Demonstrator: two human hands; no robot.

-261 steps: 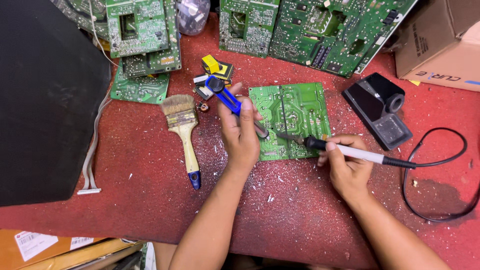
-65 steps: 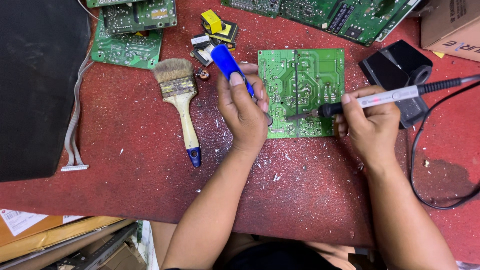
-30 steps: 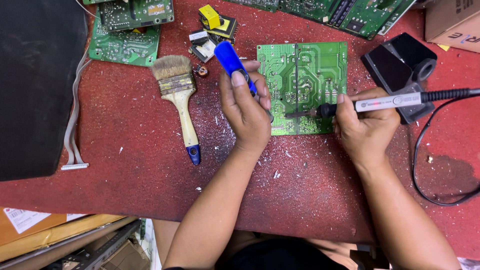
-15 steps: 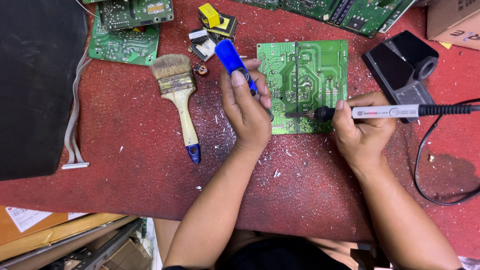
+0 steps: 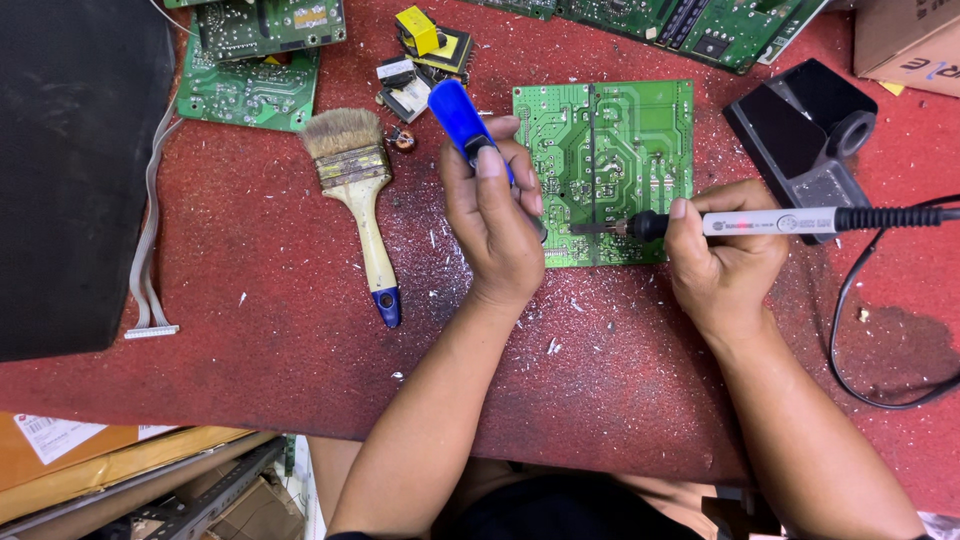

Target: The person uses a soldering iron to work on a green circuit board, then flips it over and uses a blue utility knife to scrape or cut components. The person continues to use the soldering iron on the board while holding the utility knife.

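Two hands work over one green circuit board [image 5: 605, 170] lying flat on our red, speckled table [image 5: 250, 330], solder side up. Our right hand [image 5: 725, 260] is closed around a soldering iron [image 5: 770, 221], whose long axis runs nearly level from right to left, its dark tip resting on the board's lower middle, just left of our fingers. Our left hand [image 5: 495, 225] is wrapped around a blue-handled tool [image 5: 462, 115], probably a solder sucker, which slants up and away to the left; its lower end is hidden behind the fingers at the board's left edge. Both hands sit at the board's near edge, the right one nearer the tip's spot. A paintbrush [image 5: 358, 200] lies well left of the left hand. A black iron stand [image 5: 805, 140] sits beyond the right hand. At the top right corner stands a brown cardboard box [image 5: 905, 40] with printing on it; another brown box with a white label [image 5: 60, 435] shows at the lower left, below the table's edge.
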